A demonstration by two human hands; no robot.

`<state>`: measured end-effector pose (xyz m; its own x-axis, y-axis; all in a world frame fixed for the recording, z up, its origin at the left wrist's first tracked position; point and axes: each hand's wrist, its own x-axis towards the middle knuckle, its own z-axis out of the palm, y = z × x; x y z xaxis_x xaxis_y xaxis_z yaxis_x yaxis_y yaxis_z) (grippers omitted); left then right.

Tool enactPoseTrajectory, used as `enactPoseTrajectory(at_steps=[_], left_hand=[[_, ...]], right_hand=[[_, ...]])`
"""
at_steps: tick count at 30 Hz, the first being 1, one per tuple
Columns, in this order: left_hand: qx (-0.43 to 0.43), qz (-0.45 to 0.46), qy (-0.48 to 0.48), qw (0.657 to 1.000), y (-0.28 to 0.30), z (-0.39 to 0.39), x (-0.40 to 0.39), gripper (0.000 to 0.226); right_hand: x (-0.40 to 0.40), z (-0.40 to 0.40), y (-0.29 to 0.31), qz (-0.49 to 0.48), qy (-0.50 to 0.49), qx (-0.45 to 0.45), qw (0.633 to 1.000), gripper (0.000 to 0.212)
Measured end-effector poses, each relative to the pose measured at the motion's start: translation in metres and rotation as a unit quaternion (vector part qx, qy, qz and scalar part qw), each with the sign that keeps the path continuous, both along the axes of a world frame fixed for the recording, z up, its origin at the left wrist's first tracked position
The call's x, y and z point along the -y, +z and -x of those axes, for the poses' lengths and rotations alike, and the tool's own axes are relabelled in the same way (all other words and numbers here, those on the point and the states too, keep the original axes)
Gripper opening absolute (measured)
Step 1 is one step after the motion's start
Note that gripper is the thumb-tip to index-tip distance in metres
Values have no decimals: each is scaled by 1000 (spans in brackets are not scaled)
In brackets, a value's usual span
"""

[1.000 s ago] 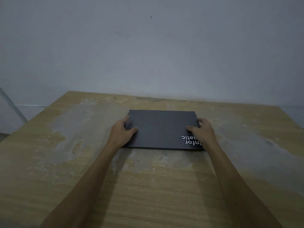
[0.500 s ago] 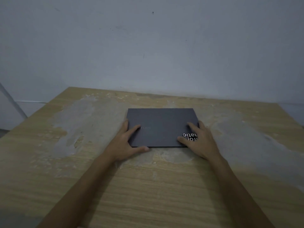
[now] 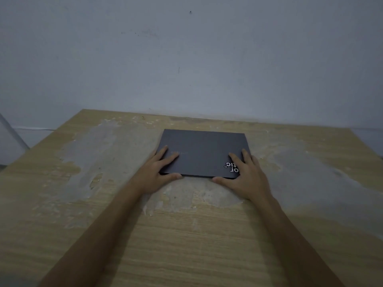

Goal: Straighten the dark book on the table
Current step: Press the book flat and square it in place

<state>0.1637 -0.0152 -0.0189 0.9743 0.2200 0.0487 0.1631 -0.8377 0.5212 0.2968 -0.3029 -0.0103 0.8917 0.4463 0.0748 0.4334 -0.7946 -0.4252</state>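
A dark, flat book (image 3: 204,151) with white lettering at its near right corner lies on the wooden table (image 3: 186,235), its edges roughly parallel to the far table edge. My left hand (image 3: 158,172) grips the near left corner, fingers flat on the cover and thumb along the near edge. My right hand (image 3: 245,177) holds the near right corner the same way, partly covering the lettering.
The tabletop has worn grey patches (image 3: 89,152) left and right of the book. A plain grey wall (image 3: 186,59) stands right behind the table's far edge. The table's left edge (image 3: 41,139) drops off to the floor.
Both hands slid from the book's side edges to its near corners, thumbs now along the near edge. The book looks a little more square to the table.
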Motion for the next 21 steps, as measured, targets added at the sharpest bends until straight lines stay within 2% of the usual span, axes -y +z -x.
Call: enactPoseTrajectory(at_steps=[8,14,21], left_hand=[[30,-4,21,999,0,-28,-6,77],[62,-8,43,997,0,-27,-1,69],[53,4,67,996,0,-15,10,54]], right_hand=[[-16,-15,1,1,-29,8,1000,120],[-13,-21,-1,-3,-35,3,999,127],[-9,-26,4,4,-15,-16,1000,126]])
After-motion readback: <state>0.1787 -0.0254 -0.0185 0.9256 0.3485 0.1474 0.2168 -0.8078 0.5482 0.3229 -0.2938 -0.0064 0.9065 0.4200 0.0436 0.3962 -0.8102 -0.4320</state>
